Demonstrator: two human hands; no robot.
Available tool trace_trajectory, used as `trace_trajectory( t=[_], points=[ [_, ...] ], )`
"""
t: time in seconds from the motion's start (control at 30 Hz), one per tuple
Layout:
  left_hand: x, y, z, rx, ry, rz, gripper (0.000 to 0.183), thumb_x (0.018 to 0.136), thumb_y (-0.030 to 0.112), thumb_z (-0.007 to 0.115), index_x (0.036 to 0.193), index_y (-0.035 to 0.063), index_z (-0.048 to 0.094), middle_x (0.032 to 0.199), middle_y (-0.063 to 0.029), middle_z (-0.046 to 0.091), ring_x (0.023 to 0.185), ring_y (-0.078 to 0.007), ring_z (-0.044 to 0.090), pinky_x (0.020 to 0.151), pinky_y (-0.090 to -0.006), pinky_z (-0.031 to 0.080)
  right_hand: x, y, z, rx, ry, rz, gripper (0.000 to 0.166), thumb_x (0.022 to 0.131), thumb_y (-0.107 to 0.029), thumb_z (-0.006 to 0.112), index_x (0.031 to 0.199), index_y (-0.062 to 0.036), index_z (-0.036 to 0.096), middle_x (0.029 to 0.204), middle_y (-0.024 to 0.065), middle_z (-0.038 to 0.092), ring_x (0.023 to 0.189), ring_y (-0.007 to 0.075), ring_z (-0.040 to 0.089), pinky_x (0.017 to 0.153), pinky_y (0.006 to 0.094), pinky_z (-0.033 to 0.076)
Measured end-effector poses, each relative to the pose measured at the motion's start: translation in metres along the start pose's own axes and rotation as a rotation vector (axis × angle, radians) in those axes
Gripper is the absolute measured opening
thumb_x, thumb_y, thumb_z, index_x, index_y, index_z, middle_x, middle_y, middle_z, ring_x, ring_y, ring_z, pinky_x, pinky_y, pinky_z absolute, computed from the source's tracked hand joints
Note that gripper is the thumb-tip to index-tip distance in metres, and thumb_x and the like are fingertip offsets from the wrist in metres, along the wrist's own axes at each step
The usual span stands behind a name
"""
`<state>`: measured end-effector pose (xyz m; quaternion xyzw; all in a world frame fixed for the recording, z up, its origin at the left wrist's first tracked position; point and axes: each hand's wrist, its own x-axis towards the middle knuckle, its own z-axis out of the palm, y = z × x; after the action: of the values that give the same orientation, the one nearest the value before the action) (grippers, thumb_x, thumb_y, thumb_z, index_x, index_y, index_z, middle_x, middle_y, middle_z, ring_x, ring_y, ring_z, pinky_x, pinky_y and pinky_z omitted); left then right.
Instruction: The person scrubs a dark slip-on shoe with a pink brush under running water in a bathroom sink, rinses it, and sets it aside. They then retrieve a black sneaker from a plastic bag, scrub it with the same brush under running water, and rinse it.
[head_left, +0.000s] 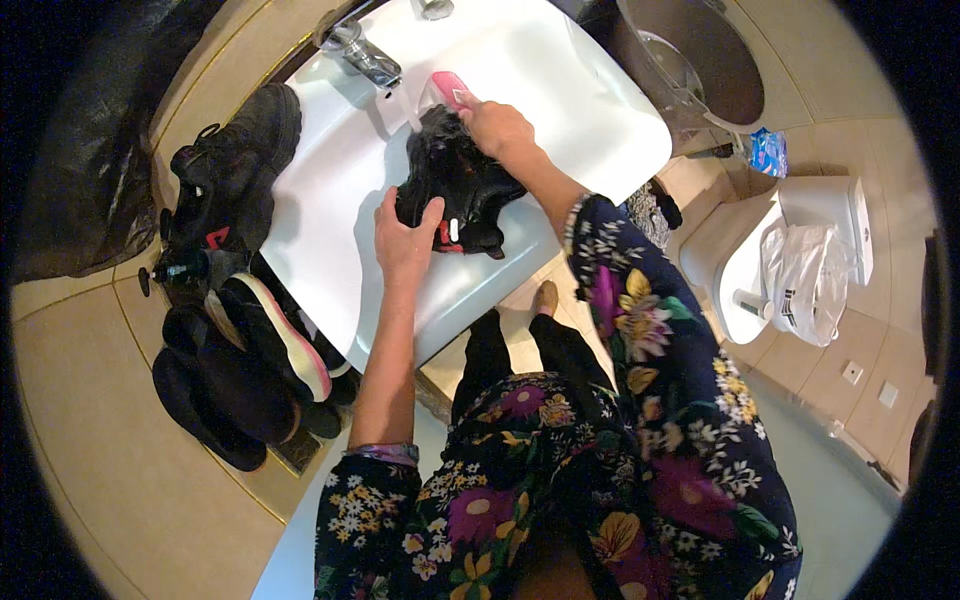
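A wet black shoe (457, 176) with a red and white mark near its lower end is tilted in the white sink (315, 187). My left hand (405, 229) grips the shoe's lower left side, thumb and fingers spread around it. In my right hand (495, 124) is a pink brush (448, 86), at the shoe's upper end; its bristles are mostly hidden. Water runs from the chrome faucet (364, 56) onto that end of the shoe.
Left of the sink stand another black shoe (240, 142) and several dark shoes (240, 375), one with a white-and-pink sole (292, 337). A bucket (705, 60) is at the upper right. Behind my right arm are a toilet (720, 262) and a white plastic bag (806, 277).
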<state>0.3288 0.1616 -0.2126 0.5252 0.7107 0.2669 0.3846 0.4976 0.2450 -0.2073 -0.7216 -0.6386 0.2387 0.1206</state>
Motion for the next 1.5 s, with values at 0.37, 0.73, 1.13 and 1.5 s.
trace_trajectory(
  t=[0.37, 0.73, 1.13, 1.5],
  points=[
    [-0.003, 0.002, 0.004, -0.014, 0.006, 0.016, 0.077, 0.067, 0.044, 0.065, 0.122, -0.0031, 0.038, 0.116, -0.0173, 0.044, 0.106, -0.0306, 0.046, 0.090, -0.0373, 0.037, -0.004, 0.001, -0.005, -0.183, -0.003, -0.259, 0.036, 0.086, -0.031, 0.042, 0.119, -0.0171, 0.042, 0.071, 0.0158, 0.060, 0.065, 0.0326, 0.060, 0.055, 0.0435, 0.048],
    [-0.009, -0.001, 0.003, 0.053, 0.038, 0.074, 0.076, 0.069, 0.041, 0.063, 0.124, -0.0027, 0.035, 0.111, -0.0174, 0.044, 0.106, -0.0324, 0.042, 0.090, -0.0398, 0.035, -0.017, 0.015, -0.026, -0.365, -0.177, -0.298, 0.031, 0.086, -0.034, 0.041, 0.107, -0.0139, 0.053, 0.072, 0.0146, 0.062, 0.068, 0.0312, 0.062, 0.058, 0.0408, 0.050],
    [-0.006, -0.003, 0.005, 0.052, 0.056, 0.035, 0.067, 0.074, 0.038, 0.058, 0.121, -0.0050, 0.037, 0.113, -0.0200, 0.044, 0.107, -0.0325, 0.042, 0.093, -0.0380, 0.032, -0.031, 0.018, -0.005, -0.125, -0.103, -0.242, 0.039, 0.087, -0.034, 0.044, 0.124, -0.0259, 0.042, 0.073, 0.0182, 0.060, 0.068, 0.0335, 0.060, 0.060, 0.0429, 0.047],
    [0.009, -0.020, 0.003, -0.045, 0.014, 0.072, 0.059, 0.083, 0.040, 0.046, 0.121, -0.0046, 0.041, 0.129, -0.0208, 0.035, 0.115, -0.0311, 0.039, 0.098, -0.0336, 0.027, -0.028, 0.050, 0.010, 0.197, -0.216, -0.300, 0.039, 0.087, -0.041, 0.039, 0.124, -0.0301, 0.042, 0.090, 0.0161, 0.061, 0.085, 0.0327, 0.058, 0.077, 0.0406, 0.045]
  ],
)
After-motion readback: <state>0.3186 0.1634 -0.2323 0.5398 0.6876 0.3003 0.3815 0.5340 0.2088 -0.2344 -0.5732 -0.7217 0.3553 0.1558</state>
